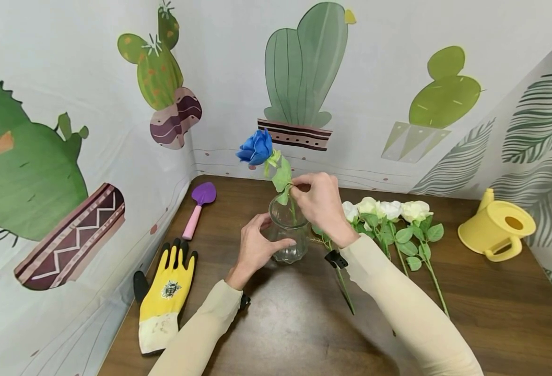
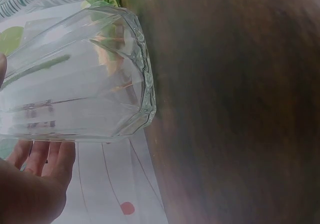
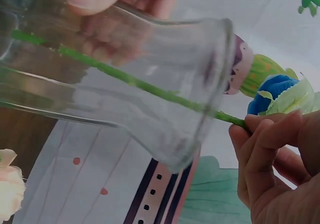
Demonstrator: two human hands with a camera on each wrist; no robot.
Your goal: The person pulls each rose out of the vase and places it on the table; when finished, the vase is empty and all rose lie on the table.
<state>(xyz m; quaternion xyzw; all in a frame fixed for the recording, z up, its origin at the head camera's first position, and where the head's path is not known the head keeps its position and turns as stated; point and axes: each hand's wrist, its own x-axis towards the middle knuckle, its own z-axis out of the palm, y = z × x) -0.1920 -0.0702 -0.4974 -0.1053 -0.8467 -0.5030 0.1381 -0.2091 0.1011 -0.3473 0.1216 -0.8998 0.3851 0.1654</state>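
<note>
A clear glass vase (image 1: 291,250) stands on the table, with my left hand (image 1: 252,245) round its left side. The thumb lies in front and the fingers reach behind the glass (image 2: 85,79). Over the rim, my right hand (image 1: 321,201) pinches the stem of a blue rose (image 1: 256,148) between thumb and fingers. In the right wrist view, the green stem (image 3: 135,83) runs down inside the vase. The blossom leans left above the opening, and green leaves (image 1: 282,176) sit near the pinch.
White and cream roses (image 1: 390,210) with leafy stems lie right of the vase. A yellow watering can (image 1: 496,224) stands at the far right. On the left are a toy shovel (image 1: 203,193) and a yellow-black glove (image 1: 167,290). A cactus-print cloth (image 1: 228,78) hangs behind the table.
</note>
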